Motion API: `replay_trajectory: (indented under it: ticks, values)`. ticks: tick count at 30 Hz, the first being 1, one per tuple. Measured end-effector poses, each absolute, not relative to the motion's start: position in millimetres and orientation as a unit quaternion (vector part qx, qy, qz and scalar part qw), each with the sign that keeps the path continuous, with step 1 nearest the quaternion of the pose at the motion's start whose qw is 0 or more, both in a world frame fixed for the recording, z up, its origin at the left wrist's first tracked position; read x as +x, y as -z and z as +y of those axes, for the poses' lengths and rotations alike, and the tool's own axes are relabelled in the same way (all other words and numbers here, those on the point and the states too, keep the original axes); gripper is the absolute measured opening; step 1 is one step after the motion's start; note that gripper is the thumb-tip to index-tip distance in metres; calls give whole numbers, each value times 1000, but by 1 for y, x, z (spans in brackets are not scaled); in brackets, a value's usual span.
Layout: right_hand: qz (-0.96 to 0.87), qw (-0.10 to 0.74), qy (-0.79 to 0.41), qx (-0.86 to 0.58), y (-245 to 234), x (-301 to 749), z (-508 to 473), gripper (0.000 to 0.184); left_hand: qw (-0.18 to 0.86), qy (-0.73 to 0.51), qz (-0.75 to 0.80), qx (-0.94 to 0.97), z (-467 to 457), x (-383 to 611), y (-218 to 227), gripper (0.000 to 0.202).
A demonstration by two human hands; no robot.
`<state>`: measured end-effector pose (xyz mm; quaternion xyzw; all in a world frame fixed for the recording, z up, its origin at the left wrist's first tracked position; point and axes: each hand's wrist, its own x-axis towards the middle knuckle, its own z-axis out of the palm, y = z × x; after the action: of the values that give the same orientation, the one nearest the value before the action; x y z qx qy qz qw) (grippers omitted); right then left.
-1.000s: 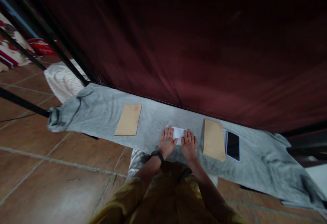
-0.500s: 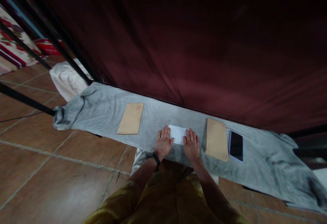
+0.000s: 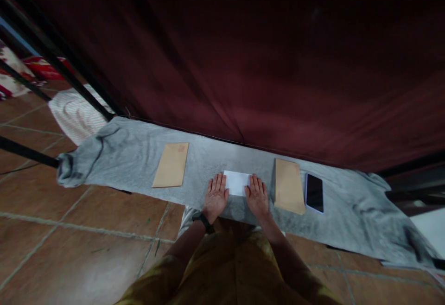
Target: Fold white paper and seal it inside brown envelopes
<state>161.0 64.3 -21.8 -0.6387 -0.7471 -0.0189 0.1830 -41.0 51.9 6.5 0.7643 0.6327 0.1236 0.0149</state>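
Note:
A small white sheet of paper (image 3: 237,183) lies flat on the grey cloth (image 3: 208,156) in front of me. My left hand (image 3: 216,195) rests flat at its left edge, fingers stretched out and pointing away from me. At the opposite edge my right hand (image 3: 256,197) lies flat too, its thumb side over the paper's border. Neither hand grips anything. To the left is a brown paper envelope (image 3: 171,165) with a faint reddish mark at its upper corner. Right of my right hand lies a second brown envelope (image 3: 289,186), possibly a stack.
A phone (image 3: 314,193) with a dark screen lies beside the right-hand envelope. Behind the cloth-covered surface hangs a dark red curtain (image 3: 222,87). Black metal bars (image 3: 28,152) and a striped cloth (image 3: 79,112) are at the left, above a tiled floor (image 3: 104,258).
The whole view has shifted slightly, so things appear a little further left. Both hands stay flat at the paper's two edges; the paper and envelopes keep their places on the cloth.

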Motion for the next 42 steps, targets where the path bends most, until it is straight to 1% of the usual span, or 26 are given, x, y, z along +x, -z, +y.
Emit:
replay_trajectory:
  ticks: [6, 9, 15, 24, 32, 38, 42]
  values:
    - [-743, 182, 25, -643, 21, 160, 64, 53, 28, -130, 504, 853, 38, -34, -11, 52]
    - [-744, 176, 33, -644, 21, 160, 64, 53, 25, -135, 475, 869, 33, -35, -7, 51]
    - [-740, 165, 41, -651, 21, 159, 64, 54, 8, -143, 478, 867, 33, -35, 1, 51]
    - [-742, 171, 43, -647, 24, 161, 64, 53, 0, -139, 490, 860, 28, -38, 8, 61]
    - [-743, 189, 38, -641, 23, 160, 64, 54, -7, -127, 484, 866, 24, -38, 0, 51]
    - [-745, 202, 24, -635, 26, 169, 60, 54, -15, -114, 489, 864, 21, -40, 1, 56]
    - [-745, 238, 15, -623, 24, 172, 60, 53, -15, -100, 490, 866, 20, -41, 1, 56]
